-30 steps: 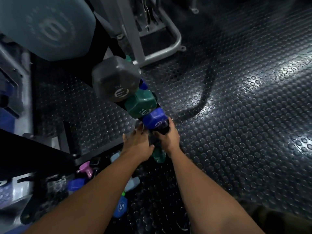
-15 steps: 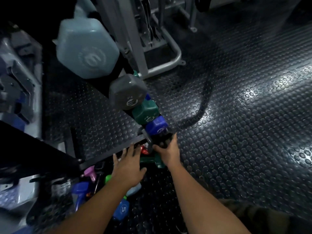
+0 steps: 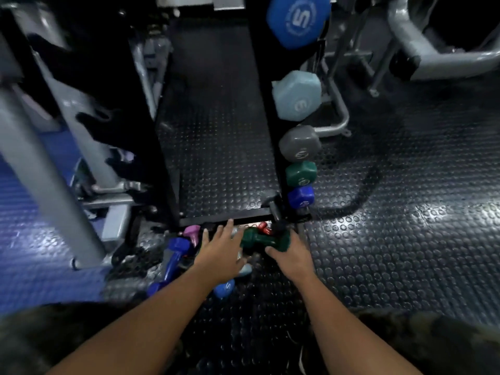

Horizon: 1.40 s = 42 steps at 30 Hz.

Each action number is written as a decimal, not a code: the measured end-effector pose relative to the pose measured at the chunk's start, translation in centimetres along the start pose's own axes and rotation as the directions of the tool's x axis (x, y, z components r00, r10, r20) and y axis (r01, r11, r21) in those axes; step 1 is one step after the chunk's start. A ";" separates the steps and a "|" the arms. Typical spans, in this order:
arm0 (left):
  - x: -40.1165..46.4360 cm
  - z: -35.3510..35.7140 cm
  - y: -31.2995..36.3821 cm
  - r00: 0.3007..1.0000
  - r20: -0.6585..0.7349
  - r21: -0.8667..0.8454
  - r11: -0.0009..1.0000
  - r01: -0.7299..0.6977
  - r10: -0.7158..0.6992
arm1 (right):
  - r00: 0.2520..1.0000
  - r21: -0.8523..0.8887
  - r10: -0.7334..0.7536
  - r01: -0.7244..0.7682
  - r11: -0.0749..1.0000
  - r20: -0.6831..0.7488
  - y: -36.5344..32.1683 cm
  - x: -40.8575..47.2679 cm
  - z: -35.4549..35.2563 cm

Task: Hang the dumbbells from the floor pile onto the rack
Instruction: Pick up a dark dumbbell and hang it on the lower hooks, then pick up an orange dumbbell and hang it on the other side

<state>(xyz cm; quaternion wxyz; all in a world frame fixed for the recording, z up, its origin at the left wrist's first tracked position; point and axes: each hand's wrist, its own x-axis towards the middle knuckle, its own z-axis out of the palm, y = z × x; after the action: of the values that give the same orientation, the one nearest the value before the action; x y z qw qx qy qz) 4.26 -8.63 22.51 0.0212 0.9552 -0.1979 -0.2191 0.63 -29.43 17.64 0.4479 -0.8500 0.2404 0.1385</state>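
A person's right hand (image 3: 290,255) curls around one end of a small dark green dumbbell (image 3: 263,239) lying on the floor pile, just below the foot of the black rack (image 3: 263,85). The dumbbell looks coated, rigid and fairly light; its narrow middle handle, just left of the grip, is probably the surest hold. The left hand (image 3: 220,253) hovers further left with fingers spread, holding nothing, over the blue dumbbell (image 3: 173,259) and pink dumbbell (image 3: 192,232).
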 end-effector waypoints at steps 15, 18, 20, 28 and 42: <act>-15.9 -3.3 -7.2 0.967 -0.109 -0.463 0.873 0.156 -0.230 | 0.924 -0.222 -0.348 0.377 0.899 0.157 -7.6 -15.6 -0.8; -18.4 -2.6 -8.9 0.947 -0.061 -0.492 0.835 0.246 -0.315 | 0.898 -0.245 -0.400 0.436 0.866 0.183 -8.8 -17.8 0.3; -19.7 -2.0 -9.8 0.940 -0.026 -0.506 0.815 0.282 -0.341 | 0.878 -0.250 -0.430 0.473 0.845 0.210 -9.5 -18.8 1.5; -22.2 -1.3 -11.1 0.921 -0.016 -0.573 0.759 0.311 -0.389 | 0.872 -0.247 -0.421 0.478 0.843 0.251 -10.9 -20.4 4.0; -21.2 -0.8 -11.4 0.945 -0.005 -0.556 0.786 0.270 -0.328 | 0.918 -0.252 -0.334 0.382 0.889 0.212 -8.3 -20.7 3.2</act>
<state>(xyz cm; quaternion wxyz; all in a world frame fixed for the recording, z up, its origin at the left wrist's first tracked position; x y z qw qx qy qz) -8.71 10.05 30.52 0.2686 0.9378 0.0283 -0.2182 -12.55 -16.84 30.97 0.3550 -0.9216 0.0190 0.1555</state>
